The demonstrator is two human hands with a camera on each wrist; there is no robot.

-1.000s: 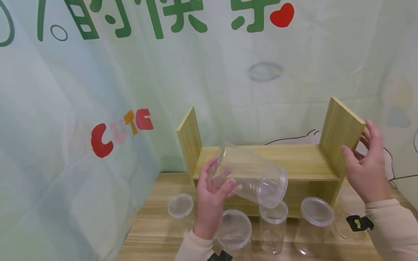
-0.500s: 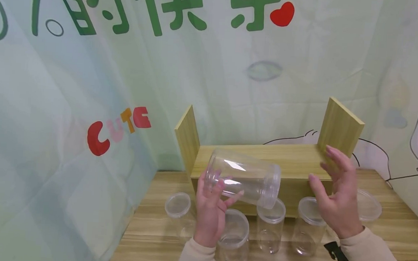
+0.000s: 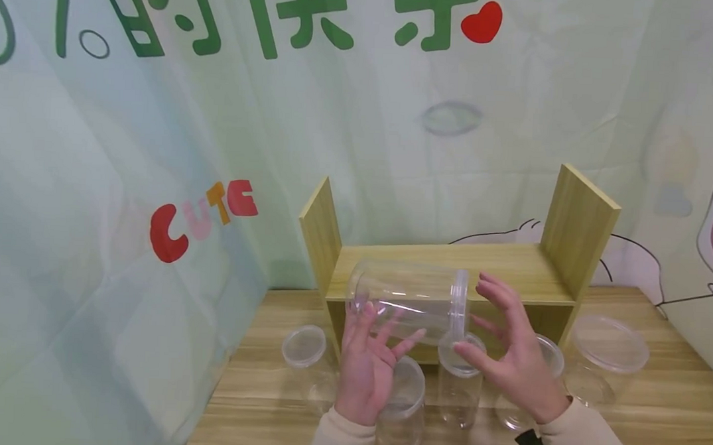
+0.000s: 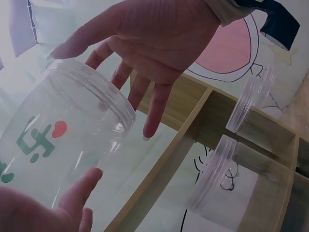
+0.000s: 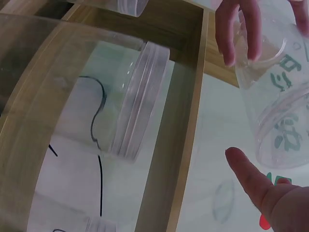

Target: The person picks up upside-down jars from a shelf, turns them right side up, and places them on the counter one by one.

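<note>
A clear plastic jar (image 3: pixel 410 294) with a screw lid lies sideways in the air before the wooden shelf, its lid end pointing right. My left hand (image 3: pixel 364 375) holds it near the base from below, thumb in front and the other fingers spread under its wall. Beside the lid (image 3: pixel 459 303), my right hand (image 3: pixel 520 366) has its fingers spread and its thumb close to the lower rim; whether the thumb touches cannot be told. In the left wrist view, the right hand (image 4: pixel 149 38) reaches around the lid end of the jar (image 4: pixel 63 130), with several fingers extended past it.
Several lidded clear jars stand on the wood-grain table (image 3: pixel 235 390), including one at left (image 3: pixel 304 346) and a wide one at right (image 3: pixel 610 346). Behind them is a wooden shelf (image 3: pixel 439 252) with upright side panels. A printed cloth (image 3: pixel 348 136) hangs at the back.
My right hand has left the shelf's right panel and moved left and down to the jar's lid. The jar has turned from a downward tilt to nearly level, still in the left hand.
</note>
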